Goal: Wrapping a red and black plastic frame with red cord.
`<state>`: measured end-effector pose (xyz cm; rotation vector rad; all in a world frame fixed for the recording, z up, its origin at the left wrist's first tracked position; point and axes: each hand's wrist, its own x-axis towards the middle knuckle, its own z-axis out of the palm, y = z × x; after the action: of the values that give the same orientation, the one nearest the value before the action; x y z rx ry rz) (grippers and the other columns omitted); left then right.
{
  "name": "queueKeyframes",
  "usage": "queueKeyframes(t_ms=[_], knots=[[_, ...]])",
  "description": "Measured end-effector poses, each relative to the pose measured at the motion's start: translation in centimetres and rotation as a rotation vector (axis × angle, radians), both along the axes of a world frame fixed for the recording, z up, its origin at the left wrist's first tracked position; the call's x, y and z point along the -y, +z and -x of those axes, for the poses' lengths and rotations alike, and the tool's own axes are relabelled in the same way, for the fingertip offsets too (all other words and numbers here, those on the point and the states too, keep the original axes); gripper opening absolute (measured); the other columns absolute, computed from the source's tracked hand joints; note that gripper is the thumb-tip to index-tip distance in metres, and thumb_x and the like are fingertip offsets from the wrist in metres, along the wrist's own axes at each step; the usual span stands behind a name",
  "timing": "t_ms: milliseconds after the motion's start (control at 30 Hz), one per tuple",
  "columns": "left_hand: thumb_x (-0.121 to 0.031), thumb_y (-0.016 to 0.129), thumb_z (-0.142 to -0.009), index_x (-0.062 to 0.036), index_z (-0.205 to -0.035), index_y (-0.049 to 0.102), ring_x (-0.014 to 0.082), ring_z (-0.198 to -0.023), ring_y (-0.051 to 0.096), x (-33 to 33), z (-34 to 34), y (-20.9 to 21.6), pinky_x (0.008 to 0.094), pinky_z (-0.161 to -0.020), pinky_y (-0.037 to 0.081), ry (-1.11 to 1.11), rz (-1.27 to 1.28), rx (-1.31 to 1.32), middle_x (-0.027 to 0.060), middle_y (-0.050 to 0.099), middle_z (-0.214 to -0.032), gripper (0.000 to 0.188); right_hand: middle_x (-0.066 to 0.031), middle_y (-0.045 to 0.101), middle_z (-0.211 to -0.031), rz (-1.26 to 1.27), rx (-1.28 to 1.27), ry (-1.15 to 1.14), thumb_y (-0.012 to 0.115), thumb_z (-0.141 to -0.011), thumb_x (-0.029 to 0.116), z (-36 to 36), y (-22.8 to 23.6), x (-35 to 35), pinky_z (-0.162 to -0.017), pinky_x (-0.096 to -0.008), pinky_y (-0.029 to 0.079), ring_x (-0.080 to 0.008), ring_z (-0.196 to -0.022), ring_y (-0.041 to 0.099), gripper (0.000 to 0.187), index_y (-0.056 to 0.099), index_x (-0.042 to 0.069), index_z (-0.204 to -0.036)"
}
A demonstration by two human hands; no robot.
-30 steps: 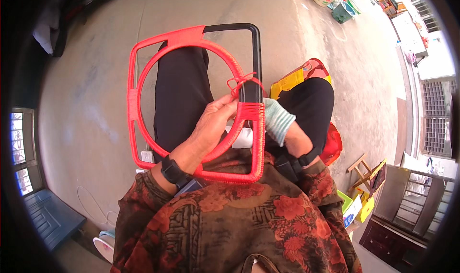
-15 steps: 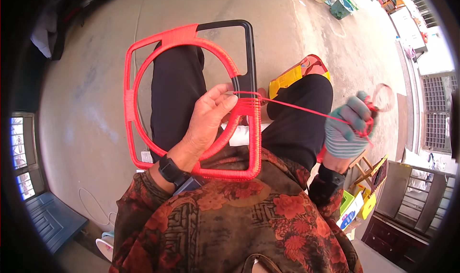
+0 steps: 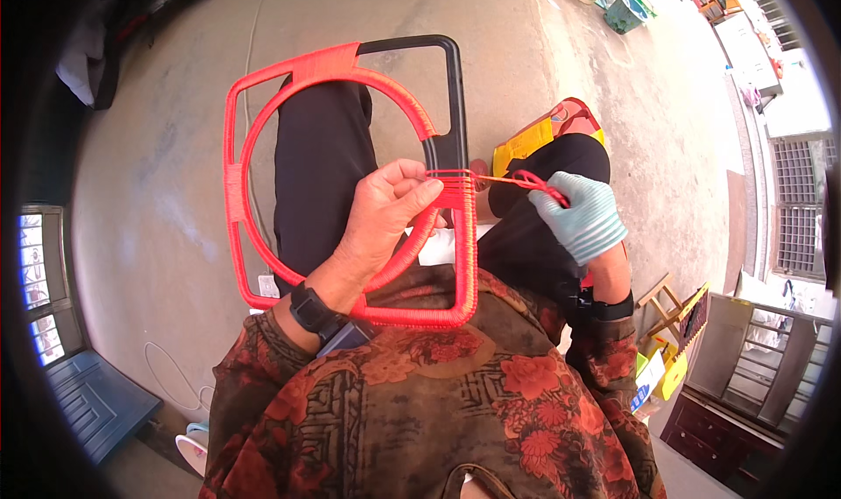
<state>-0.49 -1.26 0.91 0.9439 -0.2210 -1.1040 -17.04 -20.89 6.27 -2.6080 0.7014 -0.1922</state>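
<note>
A black rectangular frame with a ring inside it rests over my lap. Red cord is wound tightly around most of the frame and ring, while the upper right corner is bare black. My bare left hand is closed on the frame's right side, its thumb on the red windings where ring and side join. My right hand, in a striped pale-green glove, is closed around a looped bundle of red cord to the right of the frame. A short length of cord runs between the bundle and the windings.
A yellow and red bag lies beyond my right knee. Buckets stand on the floor at the far right. A small wooden stool and a yellow object are by my right side. A blue panel is at the lower left.
My right hand has come leftward from the far right, close to the frame, with the cord bundle. The long taut cord is now short. My left hand has stayed on the frame.
</note>
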Motion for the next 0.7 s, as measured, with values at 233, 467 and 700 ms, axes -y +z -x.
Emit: queueKeyframes(t_ms=[233,467,700], knots=[[-0.011,0.064,-0.09,-0.0024,-0.1,0.052,0.0103,-0.059,0.062,0.2,-0.2,-0.8,0.0223,-0.053,0.054,-0.03,-0.064,0.183,0.0051,0.063,-0.077,0.018,-0.0053,0.042,-0.053,-0.441,0.23,0.315,0.071,-0.078,0.01,-1.2,6.1,-4.8,-0.047,-0.0269,0.036,-0.0064,-0.049,0.041,0.02,0.057,0.002,-0.066],[-0.011,0.064,-0.09,-0.0028,-0.1,0.052,0.0089,-0.064,0.061,0.2,0.2,-0.3,0.0229,-0.056,0.054,0.023,-0.041,0.098,0.0049,0.064,-0.08,0.018,0.0004,0.059,-0.069,-0.7,0.421,-0.672,0.063,-0.088,0.018,-0.5,-1.5,3.2,-0.044,-0.0205,0.036,-0.0049,-0.05,0.049,0.015,0.067,0.005,-0.094],[-0.01,0.064,-0.09,-0.0035,-0.099,0.053,0.0079,-0.065,0.061,-0.2,0.0,-0.6,0.022,-0.059,0.054,-0.007,-0.039,0.101,0.0045,0.064,-0.081,0.016,0.0007,0.06,-0.066,-1.168,0.217,-0.386,0.068,-0.085,0.02,-5.7,-1.8,-3.4,-0.043,-0.0212,0.037,-0.0054,-0.047,0.049,0.017,0.067,0.004,-0.09]])
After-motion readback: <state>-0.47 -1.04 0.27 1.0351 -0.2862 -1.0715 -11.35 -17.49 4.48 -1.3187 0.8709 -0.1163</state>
